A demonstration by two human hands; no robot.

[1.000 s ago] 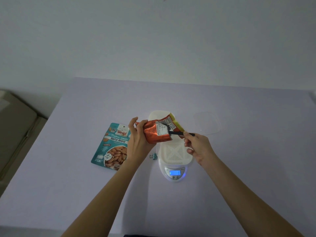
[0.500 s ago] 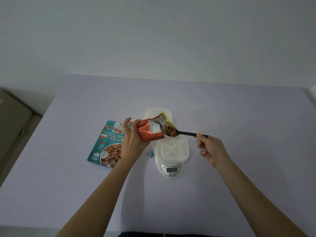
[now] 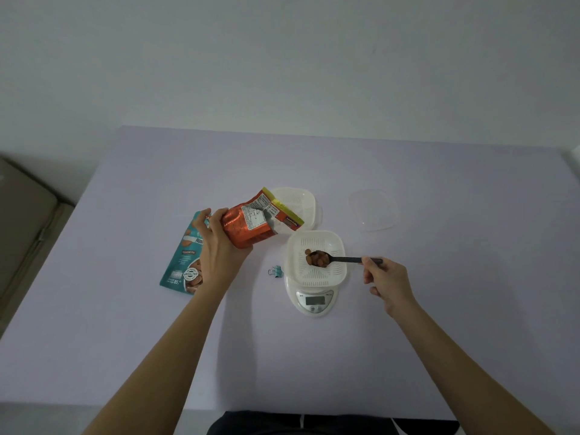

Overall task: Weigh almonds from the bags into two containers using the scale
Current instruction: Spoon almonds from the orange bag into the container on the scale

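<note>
Pinching spoon (image 3: 343,259) handle-end in right hand (image 3: 387,279). Long axis running left from fingers, almonds (image 3: 318,258) heaped at far tip, over container (image 3: 314,238) on scale (image 3: 314,301). Gripping orange bag (image 3: 251,227) in left hand (image 3: 219,252), farther left. Likely next: tipping.

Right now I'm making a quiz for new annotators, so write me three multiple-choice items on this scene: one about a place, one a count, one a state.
1. The black plastic spoon of almonds is held over: A the white slotted container on the white scale; B the floor; C a glass bowl.
2. Snack bags in view: A one; B two; C three.
3. The left hand is: A open and empty; B gripping the orange foil bag; C pressing the scale.
Answers: A, the spoon's bowl sits above that container's grid; B, the orange bag plus the teal almond bag flat on the lavender table; B, its fingers wrap the tilted bag.
</note>
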